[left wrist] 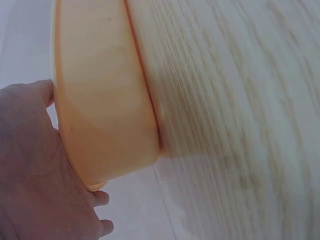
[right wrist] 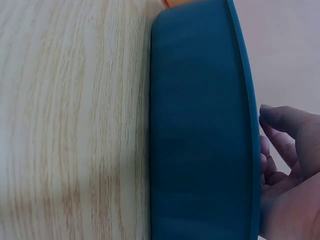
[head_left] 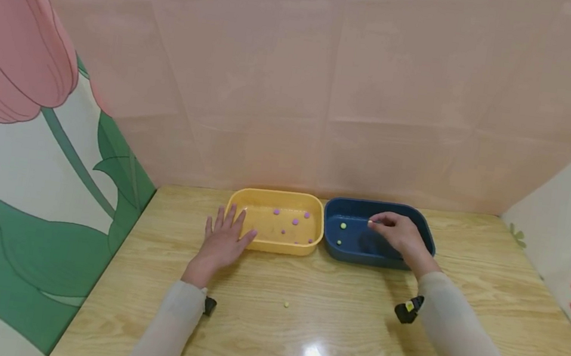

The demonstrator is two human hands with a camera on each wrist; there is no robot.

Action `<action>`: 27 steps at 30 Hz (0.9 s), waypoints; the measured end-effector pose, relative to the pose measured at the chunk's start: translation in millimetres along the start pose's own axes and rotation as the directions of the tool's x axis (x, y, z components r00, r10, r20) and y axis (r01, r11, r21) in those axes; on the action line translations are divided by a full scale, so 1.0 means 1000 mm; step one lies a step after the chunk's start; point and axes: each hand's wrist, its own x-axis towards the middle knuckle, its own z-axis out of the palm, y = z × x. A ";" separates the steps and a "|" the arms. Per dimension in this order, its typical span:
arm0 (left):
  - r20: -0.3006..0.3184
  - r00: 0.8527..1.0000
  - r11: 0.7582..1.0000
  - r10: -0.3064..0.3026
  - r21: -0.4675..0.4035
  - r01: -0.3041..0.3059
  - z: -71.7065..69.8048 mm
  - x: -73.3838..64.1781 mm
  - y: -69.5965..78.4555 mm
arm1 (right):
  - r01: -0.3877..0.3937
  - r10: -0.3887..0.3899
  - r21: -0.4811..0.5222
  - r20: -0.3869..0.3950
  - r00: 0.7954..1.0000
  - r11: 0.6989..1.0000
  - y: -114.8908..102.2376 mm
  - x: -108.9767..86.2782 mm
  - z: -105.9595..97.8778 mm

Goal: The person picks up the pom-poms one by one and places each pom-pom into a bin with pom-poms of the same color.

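My left hand (head_left: 221, 243) has its fingers spread and rests over the near left corner of the yellow bin (head_left: 271, 247). In the left wrist view, fingers and palm touch that bin's rim. Several small purple beads (head_left: 295, 222) lie inside. Over the blue bin (head_left: 372, 260) is my right hand (head_left: 399, 232), thumb and forefinger brought close together at the tips. A pale spot shows there, too small to tell as a bead or a nail. Two small yellow-green beads (head_left: 343, 226) sit in the blue bin's left part; the hand hides some of its floor.
One yellow-green bead (head_left: 286, 304) lies on the wooden table (head_left: 253, 342) in front of the bins. Both bins stand side by side near the pink backdrop (head_left: 255, 78). A black wrist camera (head_left: 408, 309) hangs under the right forearm.
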 end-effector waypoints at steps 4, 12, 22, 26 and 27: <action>0.003 1.000 1.000 0.000 0.002 0.000 -0.001 0.000 0.000 | -0.010 0.011 0.006 -0.007 1.000 1.000 0.002 0.004 0.001; 0.002 1.000 1.000 -0.003 -0.003 0.003 -0.001 0.000 0.000 | -0.028 0.028 0.008 -0.004 1.000 1.000 0.007 0.010 -0.001; -0.007 1.000 1.000 -0.001 0.016 0.001 -0.001 0.000 0.001 | -0.007 0.007 0.009 -0.017 1.000 1.000 0.008 0.007 -0.003; -0.007 1.000 1.000 -0.005 0.028 0.006 0.000 0.000 0.001 | 0.014 -0.014 0.006 -0.020 1.000 1.000 0.002 0.001 -0.003; -0.007 1.000 1.000 -0.006 0.029 0.006 0.000 0.000 0.001 | 0.023 -0.023 0.004 -0.020 1.000 1.000 0.001 0.000 -0.003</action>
